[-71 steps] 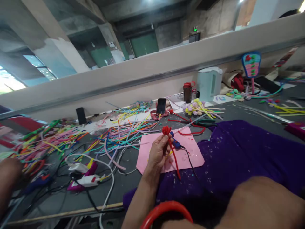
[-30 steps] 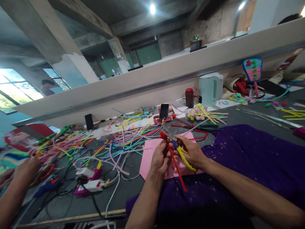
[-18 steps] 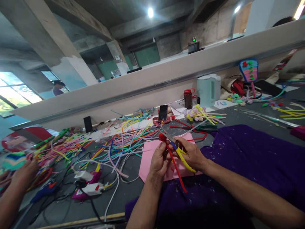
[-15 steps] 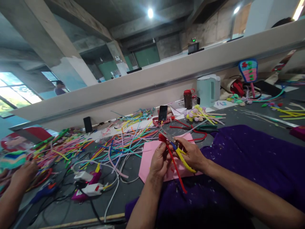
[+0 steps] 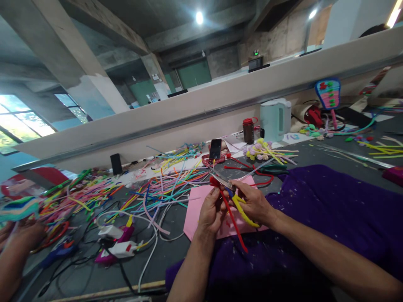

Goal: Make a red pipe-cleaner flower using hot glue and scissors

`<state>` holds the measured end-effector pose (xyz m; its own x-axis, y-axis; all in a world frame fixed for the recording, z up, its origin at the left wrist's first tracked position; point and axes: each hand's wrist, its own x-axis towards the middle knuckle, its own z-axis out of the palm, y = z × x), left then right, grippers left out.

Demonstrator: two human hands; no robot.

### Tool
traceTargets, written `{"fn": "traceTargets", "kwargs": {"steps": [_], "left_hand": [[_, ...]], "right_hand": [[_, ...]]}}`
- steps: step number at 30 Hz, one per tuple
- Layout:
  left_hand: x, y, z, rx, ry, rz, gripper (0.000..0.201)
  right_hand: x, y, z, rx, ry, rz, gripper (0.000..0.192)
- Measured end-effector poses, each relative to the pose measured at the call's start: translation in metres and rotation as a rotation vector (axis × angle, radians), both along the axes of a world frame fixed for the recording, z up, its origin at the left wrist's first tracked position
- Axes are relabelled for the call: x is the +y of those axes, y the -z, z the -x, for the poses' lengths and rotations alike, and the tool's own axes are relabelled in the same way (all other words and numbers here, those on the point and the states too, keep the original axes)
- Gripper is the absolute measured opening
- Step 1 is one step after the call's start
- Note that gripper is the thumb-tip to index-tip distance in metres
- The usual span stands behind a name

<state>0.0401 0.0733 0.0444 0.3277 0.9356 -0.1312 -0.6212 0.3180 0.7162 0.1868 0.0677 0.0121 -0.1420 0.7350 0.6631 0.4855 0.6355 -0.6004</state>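
Btwn hands: fuzzy red pipe cleaner (image 5: 231, 218), curled top.

No legible text, seemingly

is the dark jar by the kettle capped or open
Capped: the dark jar stands upright beside the kettle with its red lid on top.

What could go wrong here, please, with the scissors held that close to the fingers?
The scissors in the right hand have their blades at the red pipe cleaner pinched by the left hand, so a slip might nick those fingertips. The cut might also land off the intended spot. Its loose red tail hangs over the purple cloth and could snag there.
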Motion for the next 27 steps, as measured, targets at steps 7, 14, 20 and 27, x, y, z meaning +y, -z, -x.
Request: {"fn": "traceTargets", "kwargs": {"steps": [7,14,20,27], "left_hand": [[0.001,0.001,0.001,-0.017,0.02,0.0,0.017],[0.002,0.003,0.002,-0.041,0.021,0.006,0.015],[0.003,0.005,0.003,-0.102,0.064,-0.004,0.012],[0.002,0.004,0.002,-0.087,0.038,0.014,0.011]], "right_hand": [[0.003,0.007,-0.003,-0.109,0.041,-0.05,0.056],[0.0,0.0,-0.002,-0.18,0.162,-0.065,0.051],[-0.005,-0.007,0.0,-0.236,0.229,-0.066,0.052],[-0.002,-0.004,-0.002,-0.259,0.215,-0.079,0.05]]}}
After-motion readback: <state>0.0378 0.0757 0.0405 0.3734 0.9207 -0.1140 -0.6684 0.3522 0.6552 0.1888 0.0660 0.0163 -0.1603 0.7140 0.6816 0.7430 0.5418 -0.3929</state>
